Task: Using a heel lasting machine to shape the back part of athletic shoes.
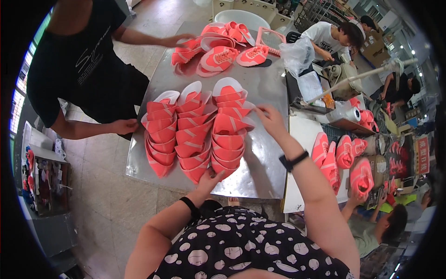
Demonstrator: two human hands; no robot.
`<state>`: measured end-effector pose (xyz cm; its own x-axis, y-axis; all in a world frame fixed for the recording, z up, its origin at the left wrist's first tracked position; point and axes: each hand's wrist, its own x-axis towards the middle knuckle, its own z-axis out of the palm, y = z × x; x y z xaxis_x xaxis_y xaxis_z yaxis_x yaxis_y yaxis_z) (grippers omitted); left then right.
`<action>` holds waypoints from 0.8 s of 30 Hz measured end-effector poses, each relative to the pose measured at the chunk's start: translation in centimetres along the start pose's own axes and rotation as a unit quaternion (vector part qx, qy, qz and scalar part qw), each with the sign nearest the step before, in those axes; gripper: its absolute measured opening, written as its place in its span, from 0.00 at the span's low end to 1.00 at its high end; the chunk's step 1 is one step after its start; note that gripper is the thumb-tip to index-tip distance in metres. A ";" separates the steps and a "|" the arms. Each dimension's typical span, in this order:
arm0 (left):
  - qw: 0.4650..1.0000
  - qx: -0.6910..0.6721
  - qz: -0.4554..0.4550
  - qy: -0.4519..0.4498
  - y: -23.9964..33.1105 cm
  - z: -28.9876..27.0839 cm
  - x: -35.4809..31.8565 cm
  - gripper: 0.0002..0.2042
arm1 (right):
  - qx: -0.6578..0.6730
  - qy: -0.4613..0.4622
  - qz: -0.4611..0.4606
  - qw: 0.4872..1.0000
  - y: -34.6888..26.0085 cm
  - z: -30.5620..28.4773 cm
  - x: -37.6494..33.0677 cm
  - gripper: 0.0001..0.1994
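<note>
Three rows of coral-pink shoe uppers with white trim lie overlapped on the metal table: a left row (161, 135), a middle row (193, 135) and a right row (228, 132). At the near end of the right row, my left hand (208, 182) grips the lowest upper, its fingertips partly hidden against the material. My right hand (272, 122) is beside that same row's right edge, fingers apart and slightly bent. Its fingertips are close to a pale-lined flap; whether they touch it I cannot tell. A dark band circles each of my wrists.
Across the metal table (265, 172), pink shoes (218, 60) and more uppers sit in a pile. A co-worker in black (88, 69) stands at the left, one hand reaching to that pile. On the right, a white bench (297, 181) bears pink shoes (344, 151); other people work beyond.
</note>
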<state>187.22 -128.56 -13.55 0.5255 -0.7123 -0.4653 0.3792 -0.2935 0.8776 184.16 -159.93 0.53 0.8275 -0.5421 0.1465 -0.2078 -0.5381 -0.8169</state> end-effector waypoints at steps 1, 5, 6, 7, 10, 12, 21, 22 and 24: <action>0.998 -0.053 0.024 -0.012 0.2 0.5 0.4 0.37 | -0.059 -0.027 -0.079 0.995 -0.7 1.6 3.4 0.14; 0.995 -0.012 -0.102 0.019 1.3 1.2 0.9 0.40 | -0.174 -0.037 -0.156 0.971 -2.0 8.8 12.6 0.22; 0.993 -0.053 -0.102 0.024 1.5 1.3 1.1 0.39 | -0.215 -0.056 -0.126 0.967 -1.9 9.8 13.7 0.27; 0.991 -0.088 -0.094 0.026 1.6 1.1 1.3 0.38 | -0.206 -0.042 -0.162 0.964 -1.6 10.3 14.4 0.27; 0.941 -0.229 -0.247 -0.018 1.5 -0.2 2.0 0.37 | -0.403 -0.290 0.090 0.863 -0.3 10.5 14.2 0.38; 0.916 -0.264 -0.290 -0.080 1.5 -1.2 2.5 0.39 | -0.368 -0.354 0.143 0.848 0.8 9.7 12.6 0.47; 0.850 -0.298 -0.330 -0.282 2.5 -3.1 2.5 0.32 | -0.237 -0.315 0.166 0.904 2.7 5.0 -0.8 0.42; 0.845 -0.286 -0.341 -0.296 2.5 -3.1 2.7 0.34 | -0.231 -0.316 0.247 0.886 2.9 4.4 -1.8 0.42; 0.833 -0.260 -0.354 -0.336 2.5 -3.3 2.8 0.30 | -0.189 -0.312 0.351 0.862 3.0 3.3 -4.2 0.43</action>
<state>192.17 -129.21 -13.07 -0.4495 -0.7248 -0.5222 0.7831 -0.6010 0.1599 181.77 -157.12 -4.42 0.5242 -0.4296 -0.7353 -0.8289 -0.4553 -0.3249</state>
